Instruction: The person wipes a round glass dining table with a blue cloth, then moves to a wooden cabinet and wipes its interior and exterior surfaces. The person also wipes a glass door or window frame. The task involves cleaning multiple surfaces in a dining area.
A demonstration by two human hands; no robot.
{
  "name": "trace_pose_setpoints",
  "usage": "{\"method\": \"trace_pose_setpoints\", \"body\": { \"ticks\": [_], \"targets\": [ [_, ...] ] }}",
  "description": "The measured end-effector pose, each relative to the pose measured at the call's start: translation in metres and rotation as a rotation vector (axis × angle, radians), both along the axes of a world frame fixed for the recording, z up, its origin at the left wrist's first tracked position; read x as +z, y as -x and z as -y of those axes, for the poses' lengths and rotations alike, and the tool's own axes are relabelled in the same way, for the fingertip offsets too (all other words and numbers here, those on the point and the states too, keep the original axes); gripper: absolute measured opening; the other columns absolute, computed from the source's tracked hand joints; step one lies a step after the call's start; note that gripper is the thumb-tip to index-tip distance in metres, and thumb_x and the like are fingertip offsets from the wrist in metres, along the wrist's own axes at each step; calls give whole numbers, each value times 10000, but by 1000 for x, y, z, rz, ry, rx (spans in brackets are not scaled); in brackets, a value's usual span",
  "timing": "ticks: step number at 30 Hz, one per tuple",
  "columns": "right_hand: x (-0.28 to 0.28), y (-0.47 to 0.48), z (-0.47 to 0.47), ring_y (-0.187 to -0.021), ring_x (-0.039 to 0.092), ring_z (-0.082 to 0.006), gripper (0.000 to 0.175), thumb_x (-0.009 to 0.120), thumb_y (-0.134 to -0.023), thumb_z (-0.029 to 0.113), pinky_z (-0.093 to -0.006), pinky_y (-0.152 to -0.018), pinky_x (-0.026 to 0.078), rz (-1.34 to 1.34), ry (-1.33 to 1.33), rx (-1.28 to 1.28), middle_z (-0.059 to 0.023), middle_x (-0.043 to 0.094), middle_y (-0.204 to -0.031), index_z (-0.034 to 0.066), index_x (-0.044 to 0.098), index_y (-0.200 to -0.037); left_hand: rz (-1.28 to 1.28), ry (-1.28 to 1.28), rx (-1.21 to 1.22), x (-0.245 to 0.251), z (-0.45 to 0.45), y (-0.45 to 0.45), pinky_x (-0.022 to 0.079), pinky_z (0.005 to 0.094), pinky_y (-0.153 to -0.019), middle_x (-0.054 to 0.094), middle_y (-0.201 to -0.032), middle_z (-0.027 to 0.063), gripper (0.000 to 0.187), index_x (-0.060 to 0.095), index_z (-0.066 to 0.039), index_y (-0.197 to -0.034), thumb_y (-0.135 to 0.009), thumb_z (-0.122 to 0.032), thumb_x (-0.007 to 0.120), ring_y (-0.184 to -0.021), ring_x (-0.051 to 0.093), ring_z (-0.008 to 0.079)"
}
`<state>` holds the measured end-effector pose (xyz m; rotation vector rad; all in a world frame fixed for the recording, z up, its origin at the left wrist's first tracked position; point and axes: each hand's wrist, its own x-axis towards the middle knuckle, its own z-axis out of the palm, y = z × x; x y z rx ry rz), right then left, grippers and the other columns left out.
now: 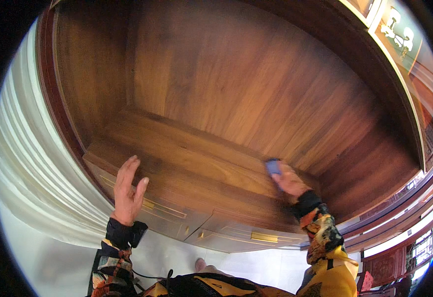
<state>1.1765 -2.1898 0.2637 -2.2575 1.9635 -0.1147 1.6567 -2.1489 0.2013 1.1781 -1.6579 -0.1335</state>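
A wooden cabinet recess with a wood-grain back panel [216,81] and a wooden shelf surface [201,163] lies before me. My right hand [290,180] is on the shelf's right part, its fingers on a blue cloth or pad [274,167]; motion blurs both. Over the shelf's front left edge is my left hand [128,191], fingers spread and holding nothing. Whether it touches the wood, I cannot tell. Drawer fronts with a brass-coloured handle [264,237] sit below the shelf.
White curtains [38,178] hang at the left beside the cabinet's dark red edge. Side panels bound the recess at both ends. A pale floor [179,252] shows below, with a foot and a dark cable. Carved wooden furniture [383,265] stands at the lower right.
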Motion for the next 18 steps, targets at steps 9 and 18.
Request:
{"method": "trace_pose_setpoints", "body": {
  "ticks": [9,18],
  "targets": [
    [-41,152,-35,-1226,462,-399,524,550,-927,267,-436,-1005,400,202,4,-275,-250,462,-1337,1,391,-1350,93,25,125,-17,46,9,472,416,-897,621,-1128,192,289,607,-15,-1116,-871,-164,639,-1058,573,375],
    [-60,84,5,-1243,425,-453,617,544,-927,276,-476,-1032,376,-107,161,-79,-305,407,-1365,-81,320,-1377,187,21,198,-14,54,-1,421,448,-960,631,-1091,173,380,607,-13,-1116,-852,-284,640,-1043,565,364]
  ]
}}
